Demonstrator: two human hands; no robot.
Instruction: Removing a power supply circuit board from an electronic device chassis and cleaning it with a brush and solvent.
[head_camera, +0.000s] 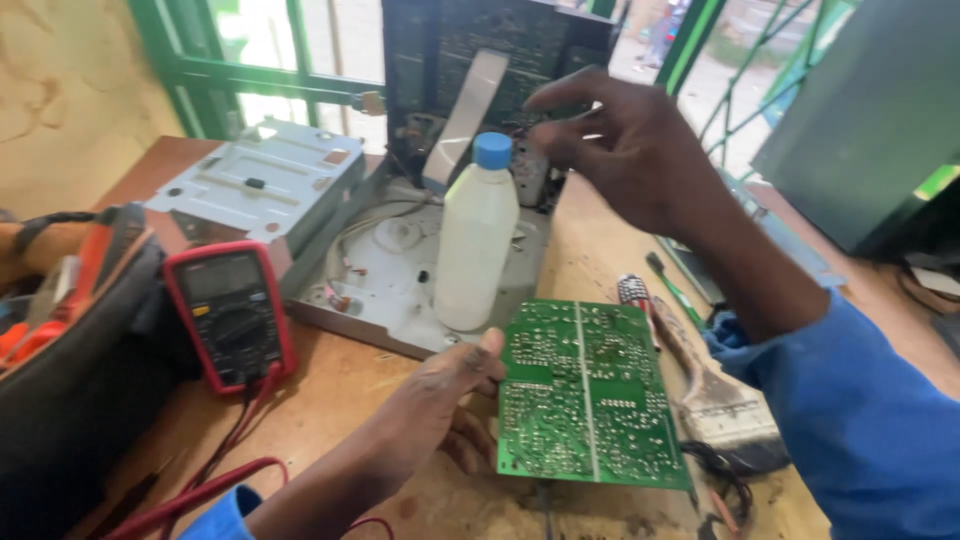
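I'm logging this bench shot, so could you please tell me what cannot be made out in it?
- Component side of the green circuit board: faces away; left hand covers its left edge.
- Right hand: motion-blurred, grip unclear.
- Red multimeter display: too small to read.
- Paintbrush bristles: partly behind the board.
- Tool bag: cut off at the left edge.

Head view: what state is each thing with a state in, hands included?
Left hand: gripping the green circuit board by its left edge, solder side up.
Right hand: raised, fingers spread, holding nothing.
White bottle: upright, blue cap on.
Red multimeter: lying face up, leads plugged in.
Paintbrush: lying flat.
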